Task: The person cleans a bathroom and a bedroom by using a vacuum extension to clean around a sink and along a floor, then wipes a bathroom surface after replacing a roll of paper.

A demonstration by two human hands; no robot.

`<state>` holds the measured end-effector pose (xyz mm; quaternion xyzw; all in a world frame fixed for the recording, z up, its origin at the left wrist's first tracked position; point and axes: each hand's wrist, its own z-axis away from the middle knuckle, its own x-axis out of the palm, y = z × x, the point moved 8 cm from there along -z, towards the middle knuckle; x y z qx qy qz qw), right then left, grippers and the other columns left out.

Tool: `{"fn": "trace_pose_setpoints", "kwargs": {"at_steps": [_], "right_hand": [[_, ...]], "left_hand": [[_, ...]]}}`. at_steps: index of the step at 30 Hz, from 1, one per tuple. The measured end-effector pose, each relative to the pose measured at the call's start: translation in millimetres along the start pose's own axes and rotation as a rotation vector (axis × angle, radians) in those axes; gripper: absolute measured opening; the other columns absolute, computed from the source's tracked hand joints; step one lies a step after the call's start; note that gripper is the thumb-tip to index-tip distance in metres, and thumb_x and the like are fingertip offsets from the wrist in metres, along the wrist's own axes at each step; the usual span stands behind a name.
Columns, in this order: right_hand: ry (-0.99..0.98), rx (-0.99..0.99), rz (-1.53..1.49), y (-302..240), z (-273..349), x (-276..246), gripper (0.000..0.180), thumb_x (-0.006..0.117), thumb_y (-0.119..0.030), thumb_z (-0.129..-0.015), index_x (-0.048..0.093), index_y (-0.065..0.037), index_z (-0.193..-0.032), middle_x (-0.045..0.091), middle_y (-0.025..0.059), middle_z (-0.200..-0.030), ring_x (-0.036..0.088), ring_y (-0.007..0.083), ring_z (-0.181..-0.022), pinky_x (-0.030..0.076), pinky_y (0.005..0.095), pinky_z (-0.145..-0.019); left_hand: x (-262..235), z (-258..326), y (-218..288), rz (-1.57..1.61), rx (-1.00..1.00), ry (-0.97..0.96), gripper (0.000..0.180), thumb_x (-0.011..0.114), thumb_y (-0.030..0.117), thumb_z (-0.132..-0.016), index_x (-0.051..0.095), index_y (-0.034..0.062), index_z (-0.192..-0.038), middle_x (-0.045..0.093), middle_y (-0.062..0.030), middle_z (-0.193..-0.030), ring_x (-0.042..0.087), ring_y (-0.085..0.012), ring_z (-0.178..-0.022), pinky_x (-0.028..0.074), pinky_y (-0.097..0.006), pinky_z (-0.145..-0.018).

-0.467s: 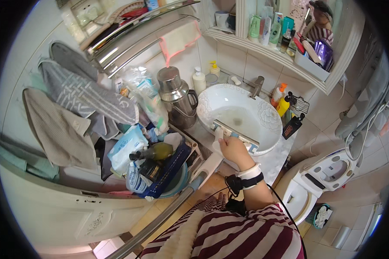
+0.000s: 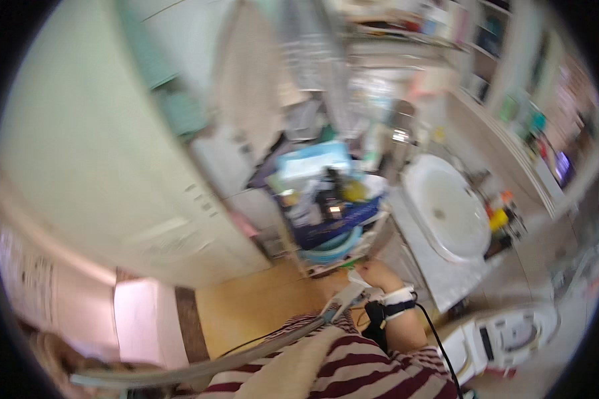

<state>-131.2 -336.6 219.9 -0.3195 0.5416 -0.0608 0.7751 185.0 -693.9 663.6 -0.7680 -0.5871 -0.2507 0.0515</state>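
Head view, heavily smeared by motion, is filled on the left by a broad, smooth, pale cabinet face [image 2: 100,166] with rounded edges. Below it a warm, tan floor patch [image 2: 259,309] is seen, and a long, thin grey rod [image 2: 246,349] is laid across the lower frame, rising rightward. Its upper end is met by the right hand [image 2: 373,276], which is closed around something small and whitish; what exactly is grasped cannot be told through the blur. A white band and a black strap are worn on that wrist, above a sleeve striped dark red and white. The left hand is not seen.

Just above the hand, a round bluish tub [image 2: 329,243] crammed with bottles and packets is stood, close against the hand's path. To the right, a glossy white oval basin [image 2: 446,206] is set in a pale speckled counter, with small coloured bottles [image 2: 502,216] at its far edge.

Compared with half a second before, the hand has been drawn off the basin's rim to the counter's near corner, and the view has been swung leftward.
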Motion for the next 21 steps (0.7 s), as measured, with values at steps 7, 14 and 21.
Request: {"fn": "trace_pose_setpoints", "kwargs": {"at_steps": [7, 14, 21], "right_hand": [[-0.288, -0.118, -0.112, -106.3, -12.9, 61.1, 0.046, 0.06, -0.032, -0.081, 0.053, -0.003, -0.116, 0.062, 0.013, -0.097, 0.059, 0.0232, -0.083, 0.047, 0.0325, -0.072], [-0.504, -0.367, -0.471, -211.1, -25.2, 54.4, 0.032, 0.061, -0.012, -0.082, 0.054, 0.0, -0.112, 0.062, 0.0063, -0.09, 0.056, 0.0111, -0.079, 0.045, 0.0245, -0.069], [-0.604, -0.307, -0.53, -197.4, -87.9, 78.7, 0.037, 0.059, -0.015, -0.084, 0.051, -0.002, -0.118, 0.061, 0.0044, -0.09, 0.057, 0.0133, -0.077, 0.047, 0.0262, -0.065]], "left_hand": [[-11.4, 42.2, -8.4, -0.199, -0.03, -0.043, 0.033, 0.052, 0.027, -0.089, 0.036, 0.0103, -0.066, 0.043, 0.0003, -0.052, 0.046, -0.0092, -0.042, 0.039, -0.02, -0.036], [-73.5, 83.9, -14.4, -0.701, -0.201, 0.157, 0.034, 0.063, 0.029, -0.081, 0.042, 0.0089, -0.063, 0.043, 0.0, -0.049, 0.039, -0.0118, -0.041, 0.028, -0.025, -0.04], [-156.2, 110.9, 6.4, -1.011, -0.339, 0.296, 0.024, 0.06, 0.012, -0.081, 0.046, 0.0044, -0.063, 0.047, -0.0028, -0.06, 0.041, -0.0129, -0.051, 0.034, -0.026, -0.047]]}}
